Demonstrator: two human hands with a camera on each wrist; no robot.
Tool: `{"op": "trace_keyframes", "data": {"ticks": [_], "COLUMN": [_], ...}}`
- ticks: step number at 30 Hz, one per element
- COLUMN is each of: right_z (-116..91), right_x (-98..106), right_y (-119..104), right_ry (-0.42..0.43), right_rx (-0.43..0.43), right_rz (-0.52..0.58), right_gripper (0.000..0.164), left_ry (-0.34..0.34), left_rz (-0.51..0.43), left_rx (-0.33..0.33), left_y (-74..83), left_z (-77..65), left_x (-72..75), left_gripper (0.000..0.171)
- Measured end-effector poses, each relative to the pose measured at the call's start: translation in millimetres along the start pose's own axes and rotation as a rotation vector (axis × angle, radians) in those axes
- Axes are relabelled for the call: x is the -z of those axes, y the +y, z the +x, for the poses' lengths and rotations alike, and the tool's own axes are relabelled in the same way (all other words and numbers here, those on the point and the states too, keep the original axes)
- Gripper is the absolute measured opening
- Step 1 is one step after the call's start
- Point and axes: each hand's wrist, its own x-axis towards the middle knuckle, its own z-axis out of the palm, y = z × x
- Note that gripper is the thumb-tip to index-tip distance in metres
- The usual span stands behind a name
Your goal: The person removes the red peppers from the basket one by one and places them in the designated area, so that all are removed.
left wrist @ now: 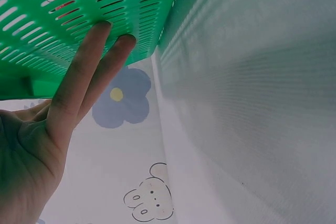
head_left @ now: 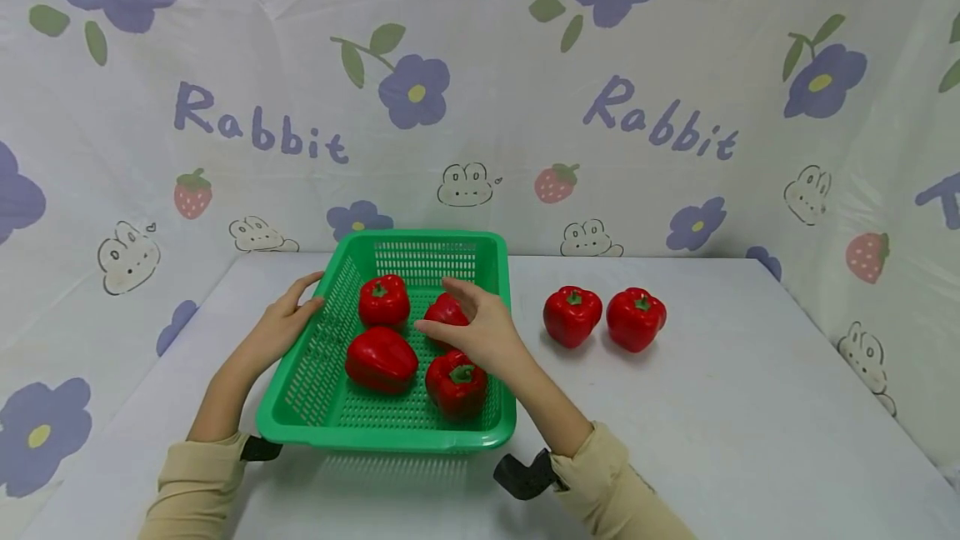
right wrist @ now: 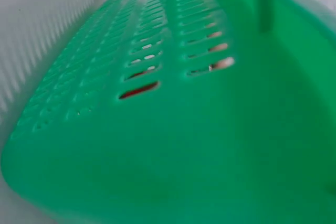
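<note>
In the head view, a green plastic basket [head_left: 390, 438] contains several red bell peppers, among them one lying on its side [head_left: 381, 360] and one near the front right [head_left: 457, 385]. My left hand [head_left: 277, 327] touches the basket's left side; the left wrist view shows two straight fingers [left wrist: 79, 77] against its slotted outer wall. Over the basket's right half is my right hand [head_left: 483, 332], thumb and fingers spread apart. It partly hides a bell pepper [head_left: 446, 312] beneath it and grips nothing visible. Only the basket's outer wall [right wrist: 184, 145] fills the right wrist view.
Two more red bell peppers, a left one [head_left: 572, 317] and a right one [head_left: 636, 319], stand upright on the white table [head_left: 750, 407] right of the basket. A patterned cloth [head_left: 480, 132] hangs behind the table. Dark wrist-worn pieces sit at both cuffs.
</note>
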Motion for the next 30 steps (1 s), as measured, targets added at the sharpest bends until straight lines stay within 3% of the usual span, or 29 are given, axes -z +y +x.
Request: {"op": "trace_keyframes", "data": {"ticks": [18, 30], "right_z": [10, 8], "right_x": [-19, -21], "right_y": [-9, -30], "right_ry": [-0.161, -0.248], "right_rx": [-0.020, -0.056], "right_rz": [-0.196, -0.160], "right_gripper": [0.072, 0.073], "left_ry": [-0.002, -0.001], "left_rz": [0.009, 0.009], "left_rx": [-0.005, -0.002], "left_y": [0.9, 0.6], "left_z": [0.6, 0.1], "left_x": [-0.5, 0.3], "left_gripper": [0.060, 0.059]}}
